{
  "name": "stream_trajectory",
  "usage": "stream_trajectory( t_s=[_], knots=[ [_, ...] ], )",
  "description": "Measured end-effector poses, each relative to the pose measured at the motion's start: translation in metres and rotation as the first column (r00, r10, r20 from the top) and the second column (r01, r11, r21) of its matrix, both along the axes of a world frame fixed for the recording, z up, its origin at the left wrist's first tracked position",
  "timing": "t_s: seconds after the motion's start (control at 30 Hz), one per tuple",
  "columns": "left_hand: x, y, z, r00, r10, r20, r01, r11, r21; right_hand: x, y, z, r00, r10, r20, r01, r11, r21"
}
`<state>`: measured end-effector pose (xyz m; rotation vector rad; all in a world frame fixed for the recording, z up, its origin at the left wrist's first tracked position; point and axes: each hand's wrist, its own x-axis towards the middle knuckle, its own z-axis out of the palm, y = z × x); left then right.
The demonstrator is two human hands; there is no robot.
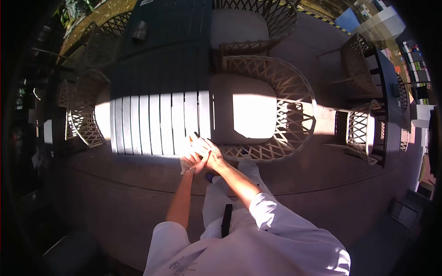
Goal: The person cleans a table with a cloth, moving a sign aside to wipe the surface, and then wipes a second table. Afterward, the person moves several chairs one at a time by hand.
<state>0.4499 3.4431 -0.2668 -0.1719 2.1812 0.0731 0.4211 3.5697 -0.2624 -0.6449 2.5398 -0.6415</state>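
Note:
My left hand (190, 161) and my right hand (212, 154) meet in front of me, just past the near edge of the slatted table (156, 124). They touch and overlap, with the fingers bunched in strong sunlight. A small dark tip and an orange patch show at the fingertips; glare hides what, if anything, they belong to. Something pale, perhaps a band, sits at my left wrist. To the right of my hands stands a woven chair (294, 124) with a light seat cushion (253, 112).
On the far part of the table stands a small cylindrical container (139, 31). Woven chairs line both sides, one at the left (85, 124) and another at the far right (361, 129), beside a second dark table (391, 106). A yellow-and-black striped edge (322, 19) runs behind.

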Motion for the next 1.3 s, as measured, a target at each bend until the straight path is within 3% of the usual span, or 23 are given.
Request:
stream_trajectory(
  t_s=[0.03,0.1,0.17,0.27,0.3,0.37,0.4,0.47,0.53,0.6,0.7,0.87,0.97,1.0,1.07,1.3],
  knots=[
    [-0.006,0.012,0.002,0.999,-0.049,0.007,0.049,0.998,-0.030,0.001,-0.002,-0.040,0.998,-0.019,-0.062,0.014,0.997,-0.080],
    [-0.010,0.019,-0.001,0.997,-0.070,0.012,0.071,0.996,-0.048,0.003,0.010,-0.041,0.987,0.109,-0.115,-0.105,0.994,0.039],
    [-0.002,0.005,-0.036,0.996,-0.085,0.035,0.086,0.996,-0.038,0.006,0.009,-0.050,0.987,0.032,-0.156,-0.042,0.997,-0.058],
    [0.001,0.007,-0.046,0.998,0.004,0.062,0.003,0.994,-0.107,0.009,0.012,-0.054,0.982,0.008,-0.191,-0.034,0.990,-0.134],
    [-0.002,0.012,-0.037,0.994,0.048,0.103,-0.041,0.997,-0.071,0.009,0.010,-0.055,0.984,-0.006,-0.180,-0.022,0.988,-0.155],
    [-0.014,0.017,-0.005,0.977,0.125,0.173,-0.127,0.992,0.001,0.011,0.010,-0.054,0.988,0.057,-0.145,-0.063,0.997,-0.037],
    [0.012,-0.010,-0.095,0.995,0.041,0.088,-0.053,0.988,0.144,0.007,0.012,-0.041,0.986,0.114,-0.122,-0.110,0.993,0.037],
    [0.007,-0.001,-0.082,0.988,0.145,0.060,-0.152,0.981,0.123,0.000,0.013,-0.027,0.975,0.217,-0.050,-0.206,0.966,0.158],
    [0.003,0.008,-0.047,0.968,0.240,0.068,-0.247,0.961,0.123,0.005,0.010,-0.042,0.980,0.182,-0.076,-0.172,0.977,0.128],
    [-0.007,0.010,-0.015,0.973,0.208,0.104,-0.226,0.952,0.208,0.005,0.008,-0.040,0.982,0.173,-0.078,-0.160,0.976,0.150],
    [0.003,0.004,-0.053,0.979,0.196,0.058,-0.204,0.955,0.217,0.001,0.007,-0.028,0.978,0.203,-0.041,-0.191,0.961,0.199],
    [0.010,0.004,-0.052,0.951,0.298,0.083,-0.309,0.902,0.303,0.000,0.005,-0.031,0.964,0.267,0.000,-0.257,0.928,0.271],
    [0.015,0.002,-0.076,0.960,0.276,0.056,-0.278,0.900,0.337,-0.004,0.004,-0.022,0.955,0.294,0.035,-0.291,0.906,0.307],
    [0.004,0.006,-0.033,0.943,0.309,0.120,-0.332,0.888,0.317,-0.001,0.003,-0.021,0.953,0.299,0.043,-0.297,0.900,0.319],
    [0.011,0.002,-0.060,0.962,0.267,0.064,-0.273,0.911,0.308,-0.004,0.003,-0.021,0.949,0.313,0.048,-0.310,0.884,0.349],
    [0.000,0.010,-0.025,0.922,0.367,0.122,-0.387,0.878,0.280,-0.005,0.004,-0.023,0.953,0.302,0.012,-0.292,0.909,0.297]
  ],
)
